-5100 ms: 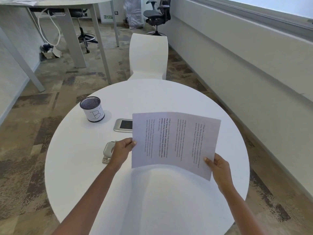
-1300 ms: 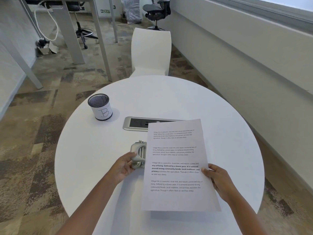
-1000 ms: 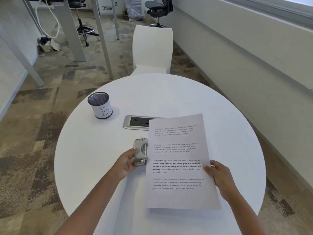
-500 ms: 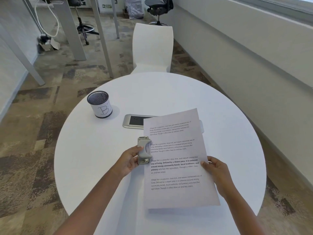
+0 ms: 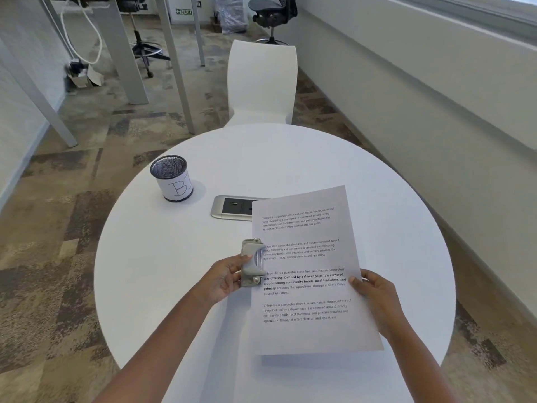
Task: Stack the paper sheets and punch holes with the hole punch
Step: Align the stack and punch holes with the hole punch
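Room: an office with patterned carpet; a white chair (image 5: 263, 82) stands at the far edge of the table, and a dark swivel chair (image 5: 271, 16) is further behind, near the wall.
Surface: a round white table (image 5: 162, 257).
Paper sheets (image 5: 308, 274): printed pages held as one stack over the right half of the table, near its near edge; the far left corner covers a part of the power socket panel (image 5: 232, 207).
Hole punch (image 5: 252, 262): grey metal, at the middle of the table, its mouth on the left edge of the sheets.
Left hand (image 5: 225, 276): fingers curled around the hole punch, gripping it from the left side.
Right hand (image 5: 374, 298): pinches the right edge of the sheets, thumb on top.
Mesh cup (image 5: 171, 178): black, with a white label "B", near the far left edge of the table.
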Motion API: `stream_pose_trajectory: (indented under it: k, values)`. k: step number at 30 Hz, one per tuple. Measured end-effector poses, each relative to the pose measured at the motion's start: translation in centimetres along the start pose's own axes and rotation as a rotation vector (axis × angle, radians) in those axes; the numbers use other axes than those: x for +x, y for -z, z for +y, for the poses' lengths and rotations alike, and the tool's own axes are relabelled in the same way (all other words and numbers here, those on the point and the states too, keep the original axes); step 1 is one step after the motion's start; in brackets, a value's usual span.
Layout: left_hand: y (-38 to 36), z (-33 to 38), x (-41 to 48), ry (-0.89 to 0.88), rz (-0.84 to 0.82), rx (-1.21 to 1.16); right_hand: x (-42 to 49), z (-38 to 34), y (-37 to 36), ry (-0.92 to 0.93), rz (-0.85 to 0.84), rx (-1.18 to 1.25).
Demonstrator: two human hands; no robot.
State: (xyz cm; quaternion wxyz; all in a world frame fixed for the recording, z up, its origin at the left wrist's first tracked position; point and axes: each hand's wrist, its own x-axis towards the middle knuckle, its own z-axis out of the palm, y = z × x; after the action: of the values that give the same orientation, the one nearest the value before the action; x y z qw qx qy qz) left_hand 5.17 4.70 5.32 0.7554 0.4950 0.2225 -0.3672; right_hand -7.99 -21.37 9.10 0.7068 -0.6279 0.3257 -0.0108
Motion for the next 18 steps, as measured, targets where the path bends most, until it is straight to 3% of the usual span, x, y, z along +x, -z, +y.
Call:
stream_pose_trajectory:
  k: [18]
  values:
    - [-0.95, -0.35, -0.06, -0.002, 0.079, 0.062, 0.15, 0.84, 0.39, -0.029, 0.008, 0.034]
